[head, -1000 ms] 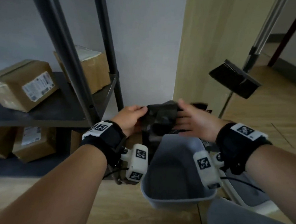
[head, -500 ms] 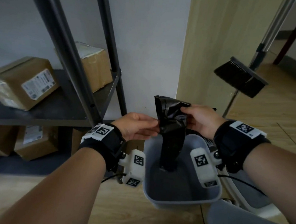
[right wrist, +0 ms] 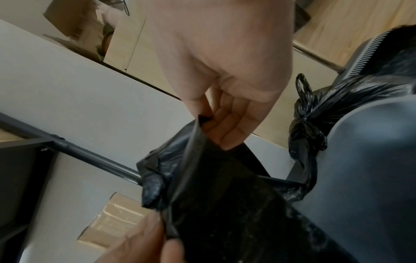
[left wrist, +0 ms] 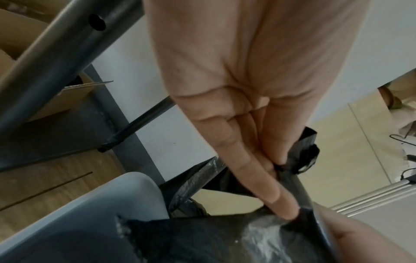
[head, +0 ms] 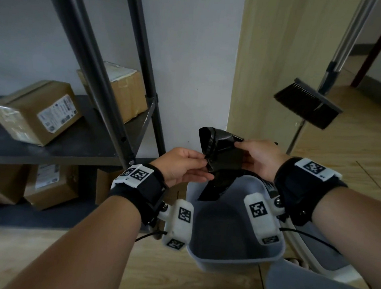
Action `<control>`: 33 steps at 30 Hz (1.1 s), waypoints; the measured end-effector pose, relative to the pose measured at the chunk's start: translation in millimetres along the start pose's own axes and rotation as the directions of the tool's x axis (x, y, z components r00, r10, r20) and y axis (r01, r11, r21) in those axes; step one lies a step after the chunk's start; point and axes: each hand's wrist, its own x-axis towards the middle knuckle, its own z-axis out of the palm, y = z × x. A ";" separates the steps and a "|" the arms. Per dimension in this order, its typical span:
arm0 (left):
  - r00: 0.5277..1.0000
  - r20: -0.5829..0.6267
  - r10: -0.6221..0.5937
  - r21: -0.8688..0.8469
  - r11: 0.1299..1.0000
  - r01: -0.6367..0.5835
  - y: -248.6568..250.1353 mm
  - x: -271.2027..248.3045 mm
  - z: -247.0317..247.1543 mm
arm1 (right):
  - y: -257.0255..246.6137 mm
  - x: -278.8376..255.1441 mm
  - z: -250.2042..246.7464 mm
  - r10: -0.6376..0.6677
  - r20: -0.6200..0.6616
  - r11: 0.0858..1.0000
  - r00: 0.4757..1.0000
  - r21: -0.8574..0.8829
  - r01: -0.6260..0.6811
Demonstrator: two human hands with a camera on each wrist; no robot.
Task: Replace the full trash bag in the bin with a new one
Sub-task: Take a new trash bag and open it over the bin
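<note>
A new black trash bag [head: 223, 156] hangs crumpled between both hands above the empty grey bin [head: 233, 263], its lower end trailing inside the bin. My left hand [head: 207, 167] pinches the bag's left edge between thumb and fingers [left wrist: 273, 179]. My right hand [head: 240, 153] pinches the top right edge, with its fingers [right wrist: 227, 131] curled over the plastic. In the right wrist view the bag [right wrist: 225, 213] fills the lower middle. A full, knotted black bag [right wrist: 313, 124] sits on the floor behind the bin's wall [right wrist: 371, 169].
A dark metal shelf rack [head: 127, 126] with cardboard boxes [head: 36, 111] stands to the left, close to the bin. A broom [head: 309, 107] leans at the right by a wooden panel [head: 269, 71]. A black cable [head: 309, 236] runs beside the bin.
The folded bag has been shaken out and its lower end has dropped into the bin. Both hands have shifted their pinches to the upper edges and drawn slightly apart.
</note>
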 end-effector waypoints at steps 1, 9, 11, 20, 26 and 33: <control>1.000 -0.002 0.001 -0.003 1.000 -0.001 0.9 -1.1 1.2 | 1.2 0.0 -0.5 0.004 -0.009 1.000 1.000 -0.008 -0.004; 0.988 -0.130 0.082 0.010 0.997 -0.081 -0.1 0.6 8.1 | -6.6 -13.2 8.2 -0.294 0.056 0.794 0.954 -0.542 0.277; 0.987 -0.125 0.098 0.030 0.995 -0.095 -0.7 2.1 10.5 | -9.7 -21.5 15.2 -0.101 0.241 0.780 0.965 -0.583 0.228; 0.985 -0.155 0.080 0.052 0.996 -0.073 -4.2 7.2 7.0 | -3.5 -19.2 13.9 -0.035 0.224 0.883 0.974 -0.450 0.135; 0.988 -0.135 0.073 0.021 0.997 -0.070 -2.1 8.4 8.6 | -3.7 -20.1 16.8 -0.047 0.195 0.916 0.980 -0.383 0.120; 0.930 -0.228 0.287 0.530 0.838 -0.128 -1.4 11.4 4.9 | -8.1 -26.7 13.5 -0.025 0.243 0.889 0.970 -0.439 0.133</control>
